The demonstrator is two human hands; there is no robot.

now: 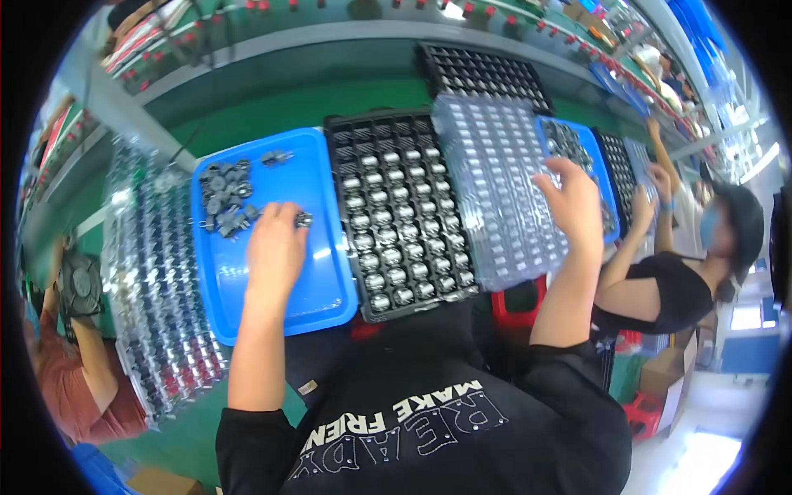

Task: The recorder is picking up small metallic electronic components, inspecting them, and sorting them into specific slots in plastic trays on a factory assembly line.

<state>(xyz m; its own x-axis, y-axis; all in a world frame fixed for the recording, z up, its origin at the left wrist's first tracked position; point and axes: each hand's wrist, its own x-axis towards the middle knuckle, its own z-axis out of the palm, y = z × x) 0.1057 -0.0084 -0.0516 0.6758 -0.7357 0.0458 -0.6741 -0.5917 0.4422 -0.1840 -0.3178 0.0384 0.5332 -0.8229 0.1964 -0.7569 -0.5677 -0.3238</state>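
My left hand (276, 247) is over a blue tray (318, 318). Its fingers are closed, and a small grey cylindrical part (304, 219) with a shiny face shows at its thumb side. Just left of that hand, similar grey parts (224, 190) lie heaped, and a few more (276, 157) sit near the tray's far rim. My right hand (573, 202) hovers at a clear plastic blister tray (503, 190), thumb and fingers apart with nothing visible between them. Between my hands, a black compartment tray (404, 223) holds rows of shiny round parts; its farthest pockets look dark.
Another clear blister tray (161, 272) stands at left, near a co-worker (82, 371) beside a fan (80, 283). A black tray (487, 74) lies at the back. Rightward are a second blue tray (577, 144) with grey parts and another co-worker (676, 280). A metal post (124, 103) rises at far left.
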